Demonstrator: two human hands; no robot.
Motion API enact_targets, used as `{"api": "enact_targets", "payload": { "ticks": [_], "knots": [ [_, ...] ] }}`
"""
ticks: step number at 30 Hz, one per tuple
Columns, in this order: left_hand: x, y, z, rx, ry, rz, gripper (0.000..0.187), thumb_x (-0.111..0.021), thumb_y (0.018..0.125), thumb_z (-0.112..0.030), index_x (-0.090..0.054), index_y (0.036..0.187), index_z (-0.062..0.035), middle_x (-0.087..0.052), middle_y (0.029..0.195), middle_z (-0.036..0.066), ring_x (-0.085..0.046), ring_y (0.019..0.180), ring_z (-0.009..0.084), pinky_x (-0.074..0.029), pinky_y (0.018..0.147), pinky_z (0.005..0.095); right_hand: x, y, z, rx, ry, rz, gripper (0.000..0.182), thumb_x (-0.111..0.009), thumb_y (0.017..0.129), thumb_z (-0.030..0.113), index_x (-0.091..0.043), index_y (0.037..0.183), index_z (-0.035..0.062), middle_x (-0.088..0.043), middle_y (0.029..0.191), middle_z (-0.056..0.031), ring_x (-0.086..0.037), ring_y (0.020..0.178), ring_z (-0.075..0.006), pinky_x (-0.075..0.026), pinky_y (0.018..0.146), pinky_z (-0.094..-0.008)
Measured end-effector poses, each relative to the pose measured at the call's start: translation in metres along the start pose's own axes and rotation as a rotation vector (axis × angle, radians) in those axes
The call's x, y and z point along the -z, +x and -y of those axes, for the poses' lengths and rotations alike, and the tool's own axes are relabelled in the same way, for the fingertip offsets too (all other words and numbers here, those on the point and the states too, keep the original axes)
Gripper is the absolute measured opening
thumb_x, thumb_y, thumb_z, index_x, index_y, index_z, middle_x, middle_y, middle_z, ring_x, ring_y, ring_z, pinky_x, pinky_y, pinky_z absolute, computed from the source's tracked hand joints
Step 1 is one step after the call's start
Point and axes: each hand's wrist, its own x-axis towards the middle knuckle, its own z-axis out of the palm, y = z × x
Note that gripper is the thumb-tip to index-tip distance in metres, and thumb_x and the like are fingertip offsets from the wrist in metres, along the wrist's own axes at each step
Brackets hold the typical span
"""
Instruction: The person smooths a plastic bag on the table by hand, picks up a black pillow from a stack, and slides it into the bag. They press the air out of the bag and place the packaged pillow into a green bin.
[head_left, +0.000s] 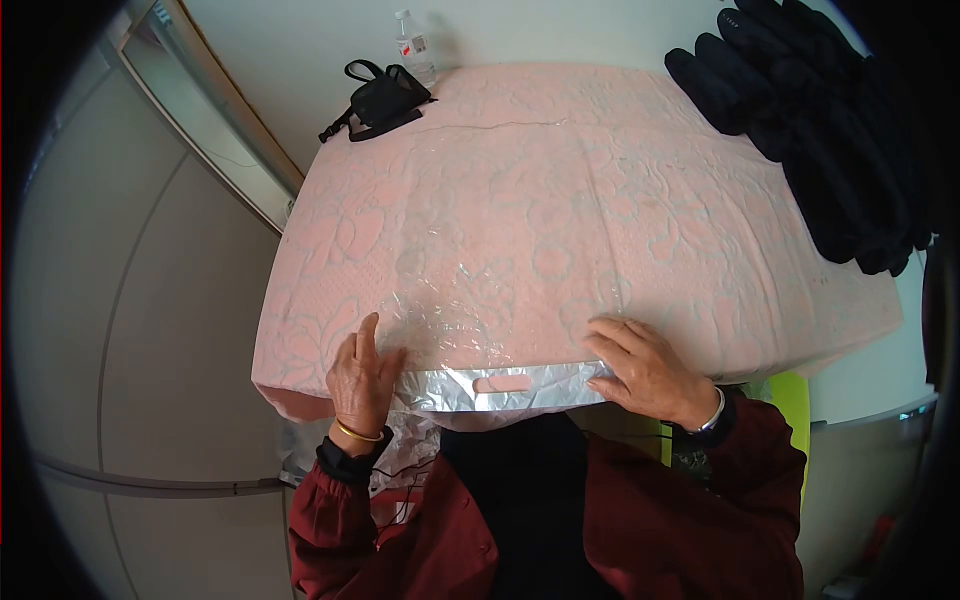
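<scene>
A clear plastic bag [455,310] lies flat on the pink patterned cloth [700,270]. Its silver band [440,390], with an oval handle hole, runs along the front edge nearest my body. My left hand [364,378] rests at the left end of the band, fingers apart, with nothing visible in it. At the right end, my right hand [640,368] lies with its fingers spread over the corner of the bag and the band.
At the back left stand a black pouch [385,100] with straps and a clear bottle [413,48]. A dark puffy garment [820,140] covers the back right corner. Grey cabinet doors [170,300] are on the left, and something lime green [790,400] is beneath the right edge.
</scene>
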Motion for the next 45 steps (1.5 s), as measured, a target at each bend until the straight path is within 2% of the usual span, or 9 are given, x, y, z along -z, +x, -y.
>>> {"api": "enact_targets", "payload": {
  "ticks": [3, 5, 7, 12, 16, 24, 35, 40, 45],
  "knots": [
    [-0.001, 0.003, -0.007, -0.294, 0.227, -0.315, 0.065, -0.079, 0.076, -0.013, -0.053, 0.135, -0.0013, -0.061, 0.114, 0.019, -0.061, 0.103, 0.0342, -0.050, 0.087, 0.0462, 0.000, 0.002, 0.001, -0.016, -0.005, -0.055, 0.058, -0.080, 0.077, 0.015, -0.056, 0.127, -0.0032, -0.053, 0.134, -0.0206, -0.051, 0.126, -0.0389, -0.043, 0.106, -0.0448],
    [-0.012, 0.001, -0.041, -0.348, 0.059, -0.180, 0.074, -0.080, 0.075, -0.018, -0.048, 0.138, 0.0026, -0.042, 0.144, 0.023, -0.043, 0.132, 0.0422, -0.038, 0.109, 0.0513, -0.003, 0.005, 0.006, -0.022, 0.004, -0.073, 0.061, -0.079, 0.077, 0.014, -0.054, 0.129, -0.0030, -0.051, 0.137, -0.0217, -0.049, 0.129, -0.0396, -0.042, 0.108, -0.0455],
    [-0.025, 0.001, -0.100, -0.481, -0.190, -0.078, 0.086, -0.080, 0.077, -0.027, -0.039, 0.145, 0.0076, -0.038, 0.151, 0.026, -0.036, 0.142, 0.0440, -0.031, 0.116, 0.0521, -0.013, 0.022, 0.019, -0.057, 0.005, -0.094, 0.066, -0.077, 0.080, 0.019, -0.050, 0.135, -0.0046, -0.046, 0.143, -0.0243, -0.040, 0.137, -0.0407, -0.034, 0.114, -0.0476],
    [-0.079, 0.005, -0.159, -0.625, -0.391, 0.108, 0.097, -0.055, 0.092, -0.060, -0.027, 0.151, 0.0114, -0.026, 0.158, 0.030, -0.026, 0.148, 0.0445, -0.018, 0.122, 0.0513, -0.050, 0.018, 0.001, 0.089, -0.031, -0.074, 0.081, -0.068, 0.087, 0.037, -0.037, 0.146, -0.0101, -0.032, 0.155, -0.0291, -0.024, 0.149, -0.0417, -0.018, 0.123, -0.0501],
    [-0.066, 0.009, -0.132, -0.587, -0.302, 0.256, 0.097, -0.050, 0.091, -0.063, -0.029, 0.150, 0.0102, -0.026, 0.158, 0.029, -0.025, 0.149, 0.0428, -0.016, 0.122, 0.0521, -0.034, 0.028, 0.013, -0.053, -0.232, 0.173, 0.093, -0.058, 0.090, 0.054, -0.031, 0.148, -0.0136, -0.026, 0.159, -0.0291, -0.020, 0.151, -0.0409, -0.013, 0.124, -0.0515],
    [-0.024, 0.019, -0.037, -0.425, -0.015, 0.273, 0.096, -0.043, 0.093, -0.067, -0.030, 0.151, 0.0092, -0.029, 0.159, 0.026, -0.026, 0.149, 0.0396, -0.018, 0.121, 0.0515, -0.020, 0.016, -0.007, -0.165, -0.159, 0.226, 0.111, -0.036, 0.090, 0.079, -0.025, 0.149, -0.0141, -0.022, 0.159, -0.0306, -0.019, 0.151, -0.0407, -0.010, 0.123, -0.0526],
    [-0.006, 0.013, 0.025, -0.145, 0.273, 0.185, 0.076, -0.035, 0.103, -0.052, -0.031, 0.153, 0.0051, -0.028, 0.161, 0.023, -0.024, 0.150, 0.0394, -0.011, 0.120, 0.0558, -0.006, -0.019, -0.014, -0.230, -0.281, 0.234, 0.109, -0.039, 0.091, 0.076, -0.021, 0.151, -0.0129, -0.022, 0.159, -0.0295, -0.018, 0.151, -0.0415, -0.008, 0.121, -0.0588],
    [-0.003, -0.009, 0.041, -0.106, 0.293, 0.138, 0.080, -0.036, 0.102, -0.057, -0.031, 0.152, 0.0050, -0.029, 0.160, 0.022, -0.027, 0.148, 0.0392, -0.016, 0.119, 0.0545, -0.005, -0.043, -0.005, -0.261, -0.332, 0.207, 0.103, -0.046, 0.092, 0.070, -0.024, 0.150, -0.0124, -0.023, 0.159, -0.0295, -0.019, 0.150, -0.0423, -0.009, 0.119, -0.0617],
    [0.005, -0.012, 0.044, -0.130, 0.158, 0.044, 0.077, -0.045, 0.101, -0.051, -0.031, 0.153, 0.0039, -0.028, 0.160, 0.023, -0.027, 0.148, 0.0397, -0.018, 0.119, 0.0554, 0.004, -0.056, -0.008, -0.285, -0.191, 0.036, 0.099, -0.052, 0.092, 0.065, -0.028, 0.149, -0.0117, -0.025, 0.158, -0.0296, -0.020, 0.150, -0.0425, -0.013, 0.119, -0.0611]
  ]
}}
